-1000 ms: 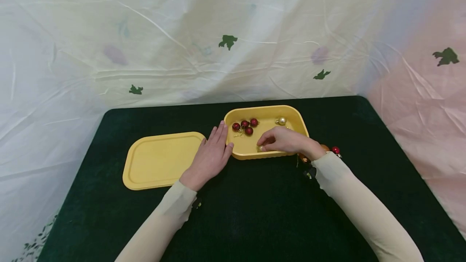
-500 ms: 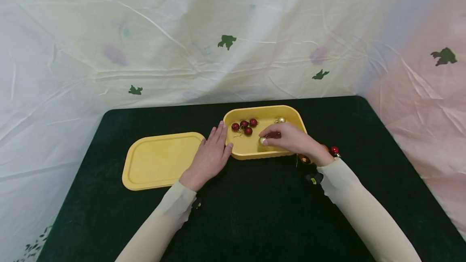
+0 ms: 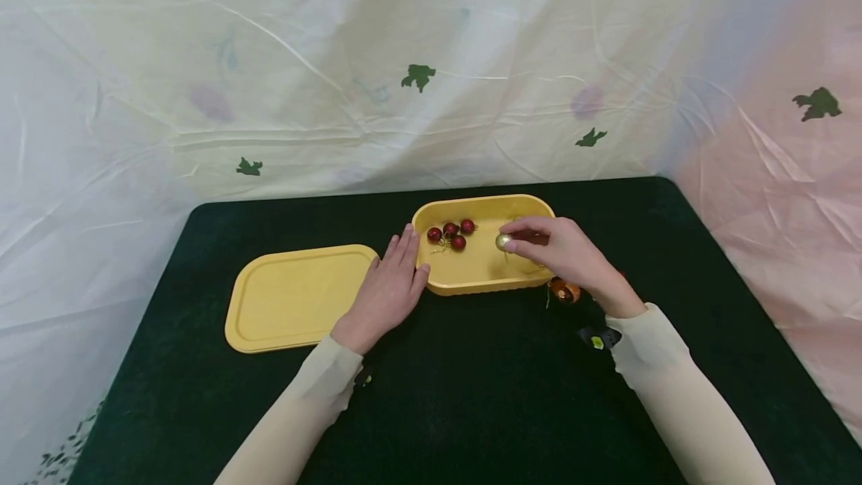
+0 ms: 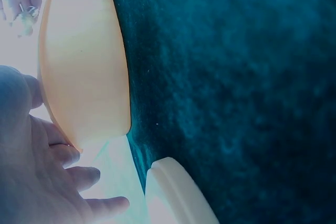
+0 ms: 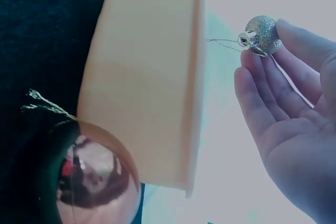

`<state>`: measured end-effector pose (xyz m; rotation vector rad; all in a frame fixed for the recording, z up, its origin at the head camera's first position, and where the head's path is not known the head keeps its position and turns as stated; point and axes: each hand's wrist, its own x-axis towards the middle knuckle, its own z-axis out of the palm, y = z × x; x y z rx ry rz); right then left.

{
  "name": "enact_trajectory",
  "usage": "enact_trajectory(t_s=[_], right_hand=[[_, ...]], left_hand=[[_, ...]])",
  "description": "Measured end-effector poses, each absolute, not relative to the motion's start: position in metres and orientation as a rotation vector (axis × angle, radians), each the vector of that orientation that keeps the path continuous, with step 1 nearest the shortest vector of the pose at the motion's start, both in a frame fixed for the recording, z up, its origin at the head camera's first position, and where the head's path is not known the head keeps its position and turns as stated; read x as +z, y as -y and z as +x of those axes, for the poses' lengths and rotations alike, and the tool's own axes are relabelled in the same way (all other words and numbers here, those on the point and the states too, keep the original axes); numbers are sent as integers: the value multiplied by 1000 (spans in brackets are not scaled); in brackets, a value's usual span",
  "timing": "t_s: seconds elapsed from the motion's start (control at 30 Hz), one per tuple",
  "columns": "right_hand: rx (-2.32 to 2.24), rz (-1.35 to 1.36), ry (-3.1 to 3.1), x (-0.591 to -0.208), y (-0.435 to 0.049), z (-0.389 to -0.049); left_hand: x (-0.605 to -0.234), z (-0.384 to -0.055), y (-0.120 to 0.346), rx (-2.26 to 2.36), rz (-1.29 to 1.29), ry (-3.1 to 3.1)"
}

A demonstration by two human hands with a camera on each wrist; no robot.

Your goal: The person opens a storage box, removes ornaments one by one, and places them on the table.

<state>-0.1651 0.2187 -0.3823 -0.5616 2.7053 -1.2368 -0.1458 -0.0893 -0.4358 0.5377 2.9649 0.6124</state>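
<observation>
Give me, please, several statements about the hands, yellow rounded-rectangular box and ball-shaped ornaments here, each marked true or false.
The right hand pinches a small, glittery gold ball. True.
The flat yellow lid covers the yellow rounded-rectangular box. False: the lid lies to its left on the dark green tabletop.
The left hand touches the box. True.
Four small dark-red balls lie in the box. True.
The shiny copper ball sits inside the box. False: it is outside.

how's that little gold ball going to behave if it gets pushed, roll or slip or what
Being round, the gold ball would likely roll, though its protruding cap may make it wobble. Its grainy, glittery surface is probably not very slippery. The right hand merely pinches it, so it's probably light.
</observation>
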Motion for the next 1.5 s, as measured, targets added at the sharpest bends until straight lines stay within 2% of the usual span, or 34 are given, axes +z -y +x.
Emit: enact_trajectory(t_s=[0.7, 1.2, 1.5], right_hand=[[-1537, -340, -2771, -369, -260, -128], [-1518, -275, -2951, -366, -295, -110], [-1443, -139, -3027, -371, -320, -107]], left_hand=[[-434, -146, 89, 619, 542, -2948], [-434, -145, 89, 618, 541, -2945], [-434, -146, 90, 622, 555, -2946]])
